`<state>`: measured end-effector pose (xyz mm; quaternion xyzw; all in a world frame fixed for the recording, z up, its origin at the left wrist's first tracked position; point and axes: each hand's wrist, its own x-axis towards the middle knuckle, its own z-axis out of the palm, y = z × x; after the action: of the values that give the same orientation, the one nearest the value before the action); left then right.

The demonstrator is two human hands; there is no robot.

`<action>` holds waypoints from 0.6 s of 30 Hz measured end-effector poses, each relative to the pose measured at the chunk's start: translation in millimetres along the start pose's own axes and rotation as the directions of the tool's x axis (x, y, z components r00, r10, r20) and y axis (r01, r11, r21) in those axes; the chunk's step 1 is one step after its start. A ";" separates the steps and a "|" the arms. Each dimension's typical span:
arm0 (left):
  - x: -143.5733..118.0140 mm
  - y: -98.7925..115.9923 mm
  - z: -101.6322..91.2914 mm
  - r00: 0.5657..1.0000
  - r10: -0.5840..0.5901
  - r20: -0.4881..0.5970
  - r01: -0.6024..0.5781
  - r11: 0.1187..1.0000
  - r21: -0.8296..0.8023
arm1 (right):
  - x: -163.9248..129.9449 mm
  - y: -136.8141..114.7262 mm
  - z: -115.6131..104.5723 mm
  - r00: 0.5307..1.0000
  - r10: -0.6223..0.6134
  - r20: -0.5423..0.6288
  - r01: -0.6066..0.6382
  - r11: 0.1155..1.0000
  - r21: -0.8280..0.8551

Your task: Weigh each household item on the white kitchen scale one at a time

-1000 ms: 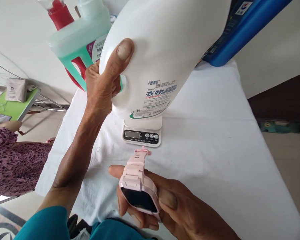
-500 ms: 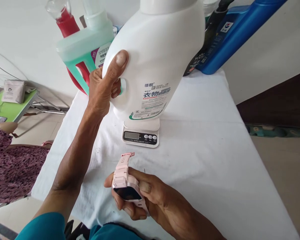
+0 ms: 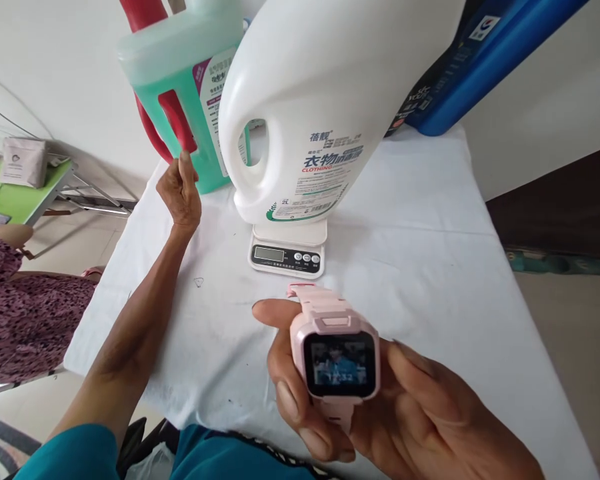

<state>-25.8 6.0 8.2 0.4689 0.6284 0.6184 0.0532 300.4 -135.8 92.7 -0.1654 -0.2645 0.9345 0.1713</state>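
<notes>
Detergent jug [image 3: 320,100] sits on my scale [image 3: 288,250]; left hand [image 3: 180,193] released, right hand [image 3: 380,407] grasping the pink watch [image 3: 337,357] (screen lit); next, reading the display.

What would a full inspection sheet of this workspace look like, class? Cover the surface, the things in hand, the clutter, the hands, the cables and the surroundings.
Surface: white cloth covers the table, lightly creased, small dark specks near the front edge.
Things in hand: white detergent jug stands on a small kitchen scale; pink smartwatch, screen lit.
Clutter: green jug with red handle, blue bottle behind.
Hands: left hand open, beside the white jug, not touching it; right hand holds the smartwatch.
Cables: thin wires along the far left wall.
Surroundings: green folding table at left; another person's patterned garment.
</notes>
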 end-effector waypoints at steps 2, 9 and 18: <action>-8.3 -12.3 0.7 0.994 0.099 -0.051 -0.093 0.990 0.106 | -6.1 -3.2 1.7 0.999 0.023 -0.036 -0.024 0.999 -0.033; -14.6 -14.9 7.6 0.990 0.076 0.116 -0.098 0.975 0.199 | -27.0 -1.8 -0.3 0.998 0.040 -0.055 -0.044 0.997 -0.063; -10.2 -19.4 6.9 0.990 -0.006 0.139 -0.022 0.979 0.201 | -15.1 -9.2 -1.3 1.000 -0.009 -0.009 0.009 1.000 -0.013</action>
<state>-25.8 8.3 -14.6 0.5163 0.6807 0.5176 0.0465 316.5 -134.0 100.0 -0.1696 -0.2705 0.9312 0.1758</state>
